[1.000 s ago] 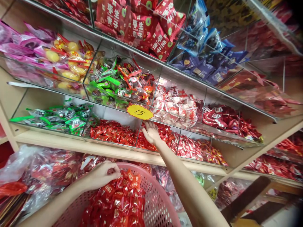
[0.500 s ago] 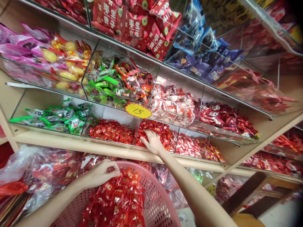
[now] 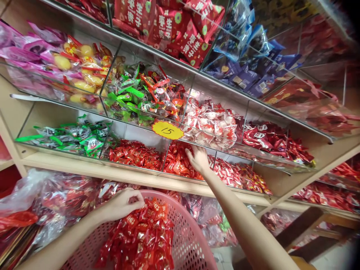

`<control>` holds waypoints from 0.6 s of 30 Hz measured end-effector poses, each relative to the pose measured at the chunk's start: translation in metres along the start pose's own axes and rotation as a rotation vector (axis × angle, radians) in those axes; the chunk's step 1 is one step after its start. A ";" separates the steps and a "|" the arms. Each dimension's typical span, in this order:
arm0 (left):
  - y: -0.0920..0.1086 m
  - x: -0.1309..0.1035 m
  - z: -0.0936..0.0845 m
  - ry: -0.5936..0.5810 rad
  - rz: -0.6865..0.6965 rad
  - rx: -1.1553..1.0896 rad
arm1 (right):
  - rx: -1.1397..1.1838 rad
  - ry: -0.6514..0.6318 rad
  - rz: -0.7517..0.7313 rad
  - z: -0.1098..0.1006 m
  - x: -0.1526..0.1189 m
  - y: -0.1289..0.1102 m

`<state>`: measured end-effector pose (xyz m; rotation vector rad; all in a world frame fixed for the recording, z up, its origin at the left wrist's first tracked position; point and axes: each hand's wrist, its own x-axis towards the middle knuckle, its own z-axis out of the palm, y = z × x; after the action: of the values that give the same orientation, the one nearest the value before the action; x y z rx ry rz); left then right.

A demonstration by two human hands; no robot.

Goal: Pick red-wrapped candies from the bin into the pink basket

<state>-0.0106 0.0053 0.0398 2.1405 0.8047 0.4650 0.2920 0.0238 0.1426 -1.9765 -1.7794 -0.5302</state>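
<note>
Since a second ago the right hand (image 3: 199,159) has slid rightward, fingers spread flat on the shelf bin's red candies (image 3: 180,163), while the left hand (image 3: 121,204) grips the rim of the pink basket (image 3: 182,232), piled with more red packets (image 3: 140,236).

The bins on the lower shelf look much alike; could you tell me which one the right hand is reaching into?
The right hand is in the third bin from the left, full of red sweets, right under the yellow "15" tag. The first bin holds green packets.

Red wrapped candies (image 3: 180,165) heaped in shelf bin; more fill pink basket (image 3: 188,240).
</note>
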 end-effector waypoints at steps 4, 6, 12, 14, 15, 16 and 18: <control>-0.001 0.000 0.001 0.012 0.003 0.003 | -0.097 -0.114 0.168 0.003 0.012 0.016; -0.002 0.000 0.002 0.007 0.017 -0.001 | -0.082 -0.138 0.171 0.008 0.013 0.016; -0.002 -0.001 0.000 0.017 0.002 0.006 | -0.022 -0.207 0.105 0.018 -0.004 0.001; -0.003 -0.001 0.000 0.004 0.010 -0.007 | -0.006 -0.207 0.068 0.017 -0.013 -0.003; -0.003 -0.001 0.000 -0.001 0.015 -0.014 | 0.000 -0.210 0.053 0.017 -0.018 -0.005; -0.003 -0.001 0.000 -0.004 0.019 -0.019 | 0.005 -0.216 0.043 0.017 -0.023 -0.006; -0.002 -0.001 0.000 0.000 0.021 -0.023 | 0.017 -0.224 0.022 0.017 -0.031 -0.007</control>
<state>-0.0125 0.0055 0.0378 2.1298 0.7746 0.4829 0.2822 0.0076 0.1121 -2.1103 -1.8825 -0.2946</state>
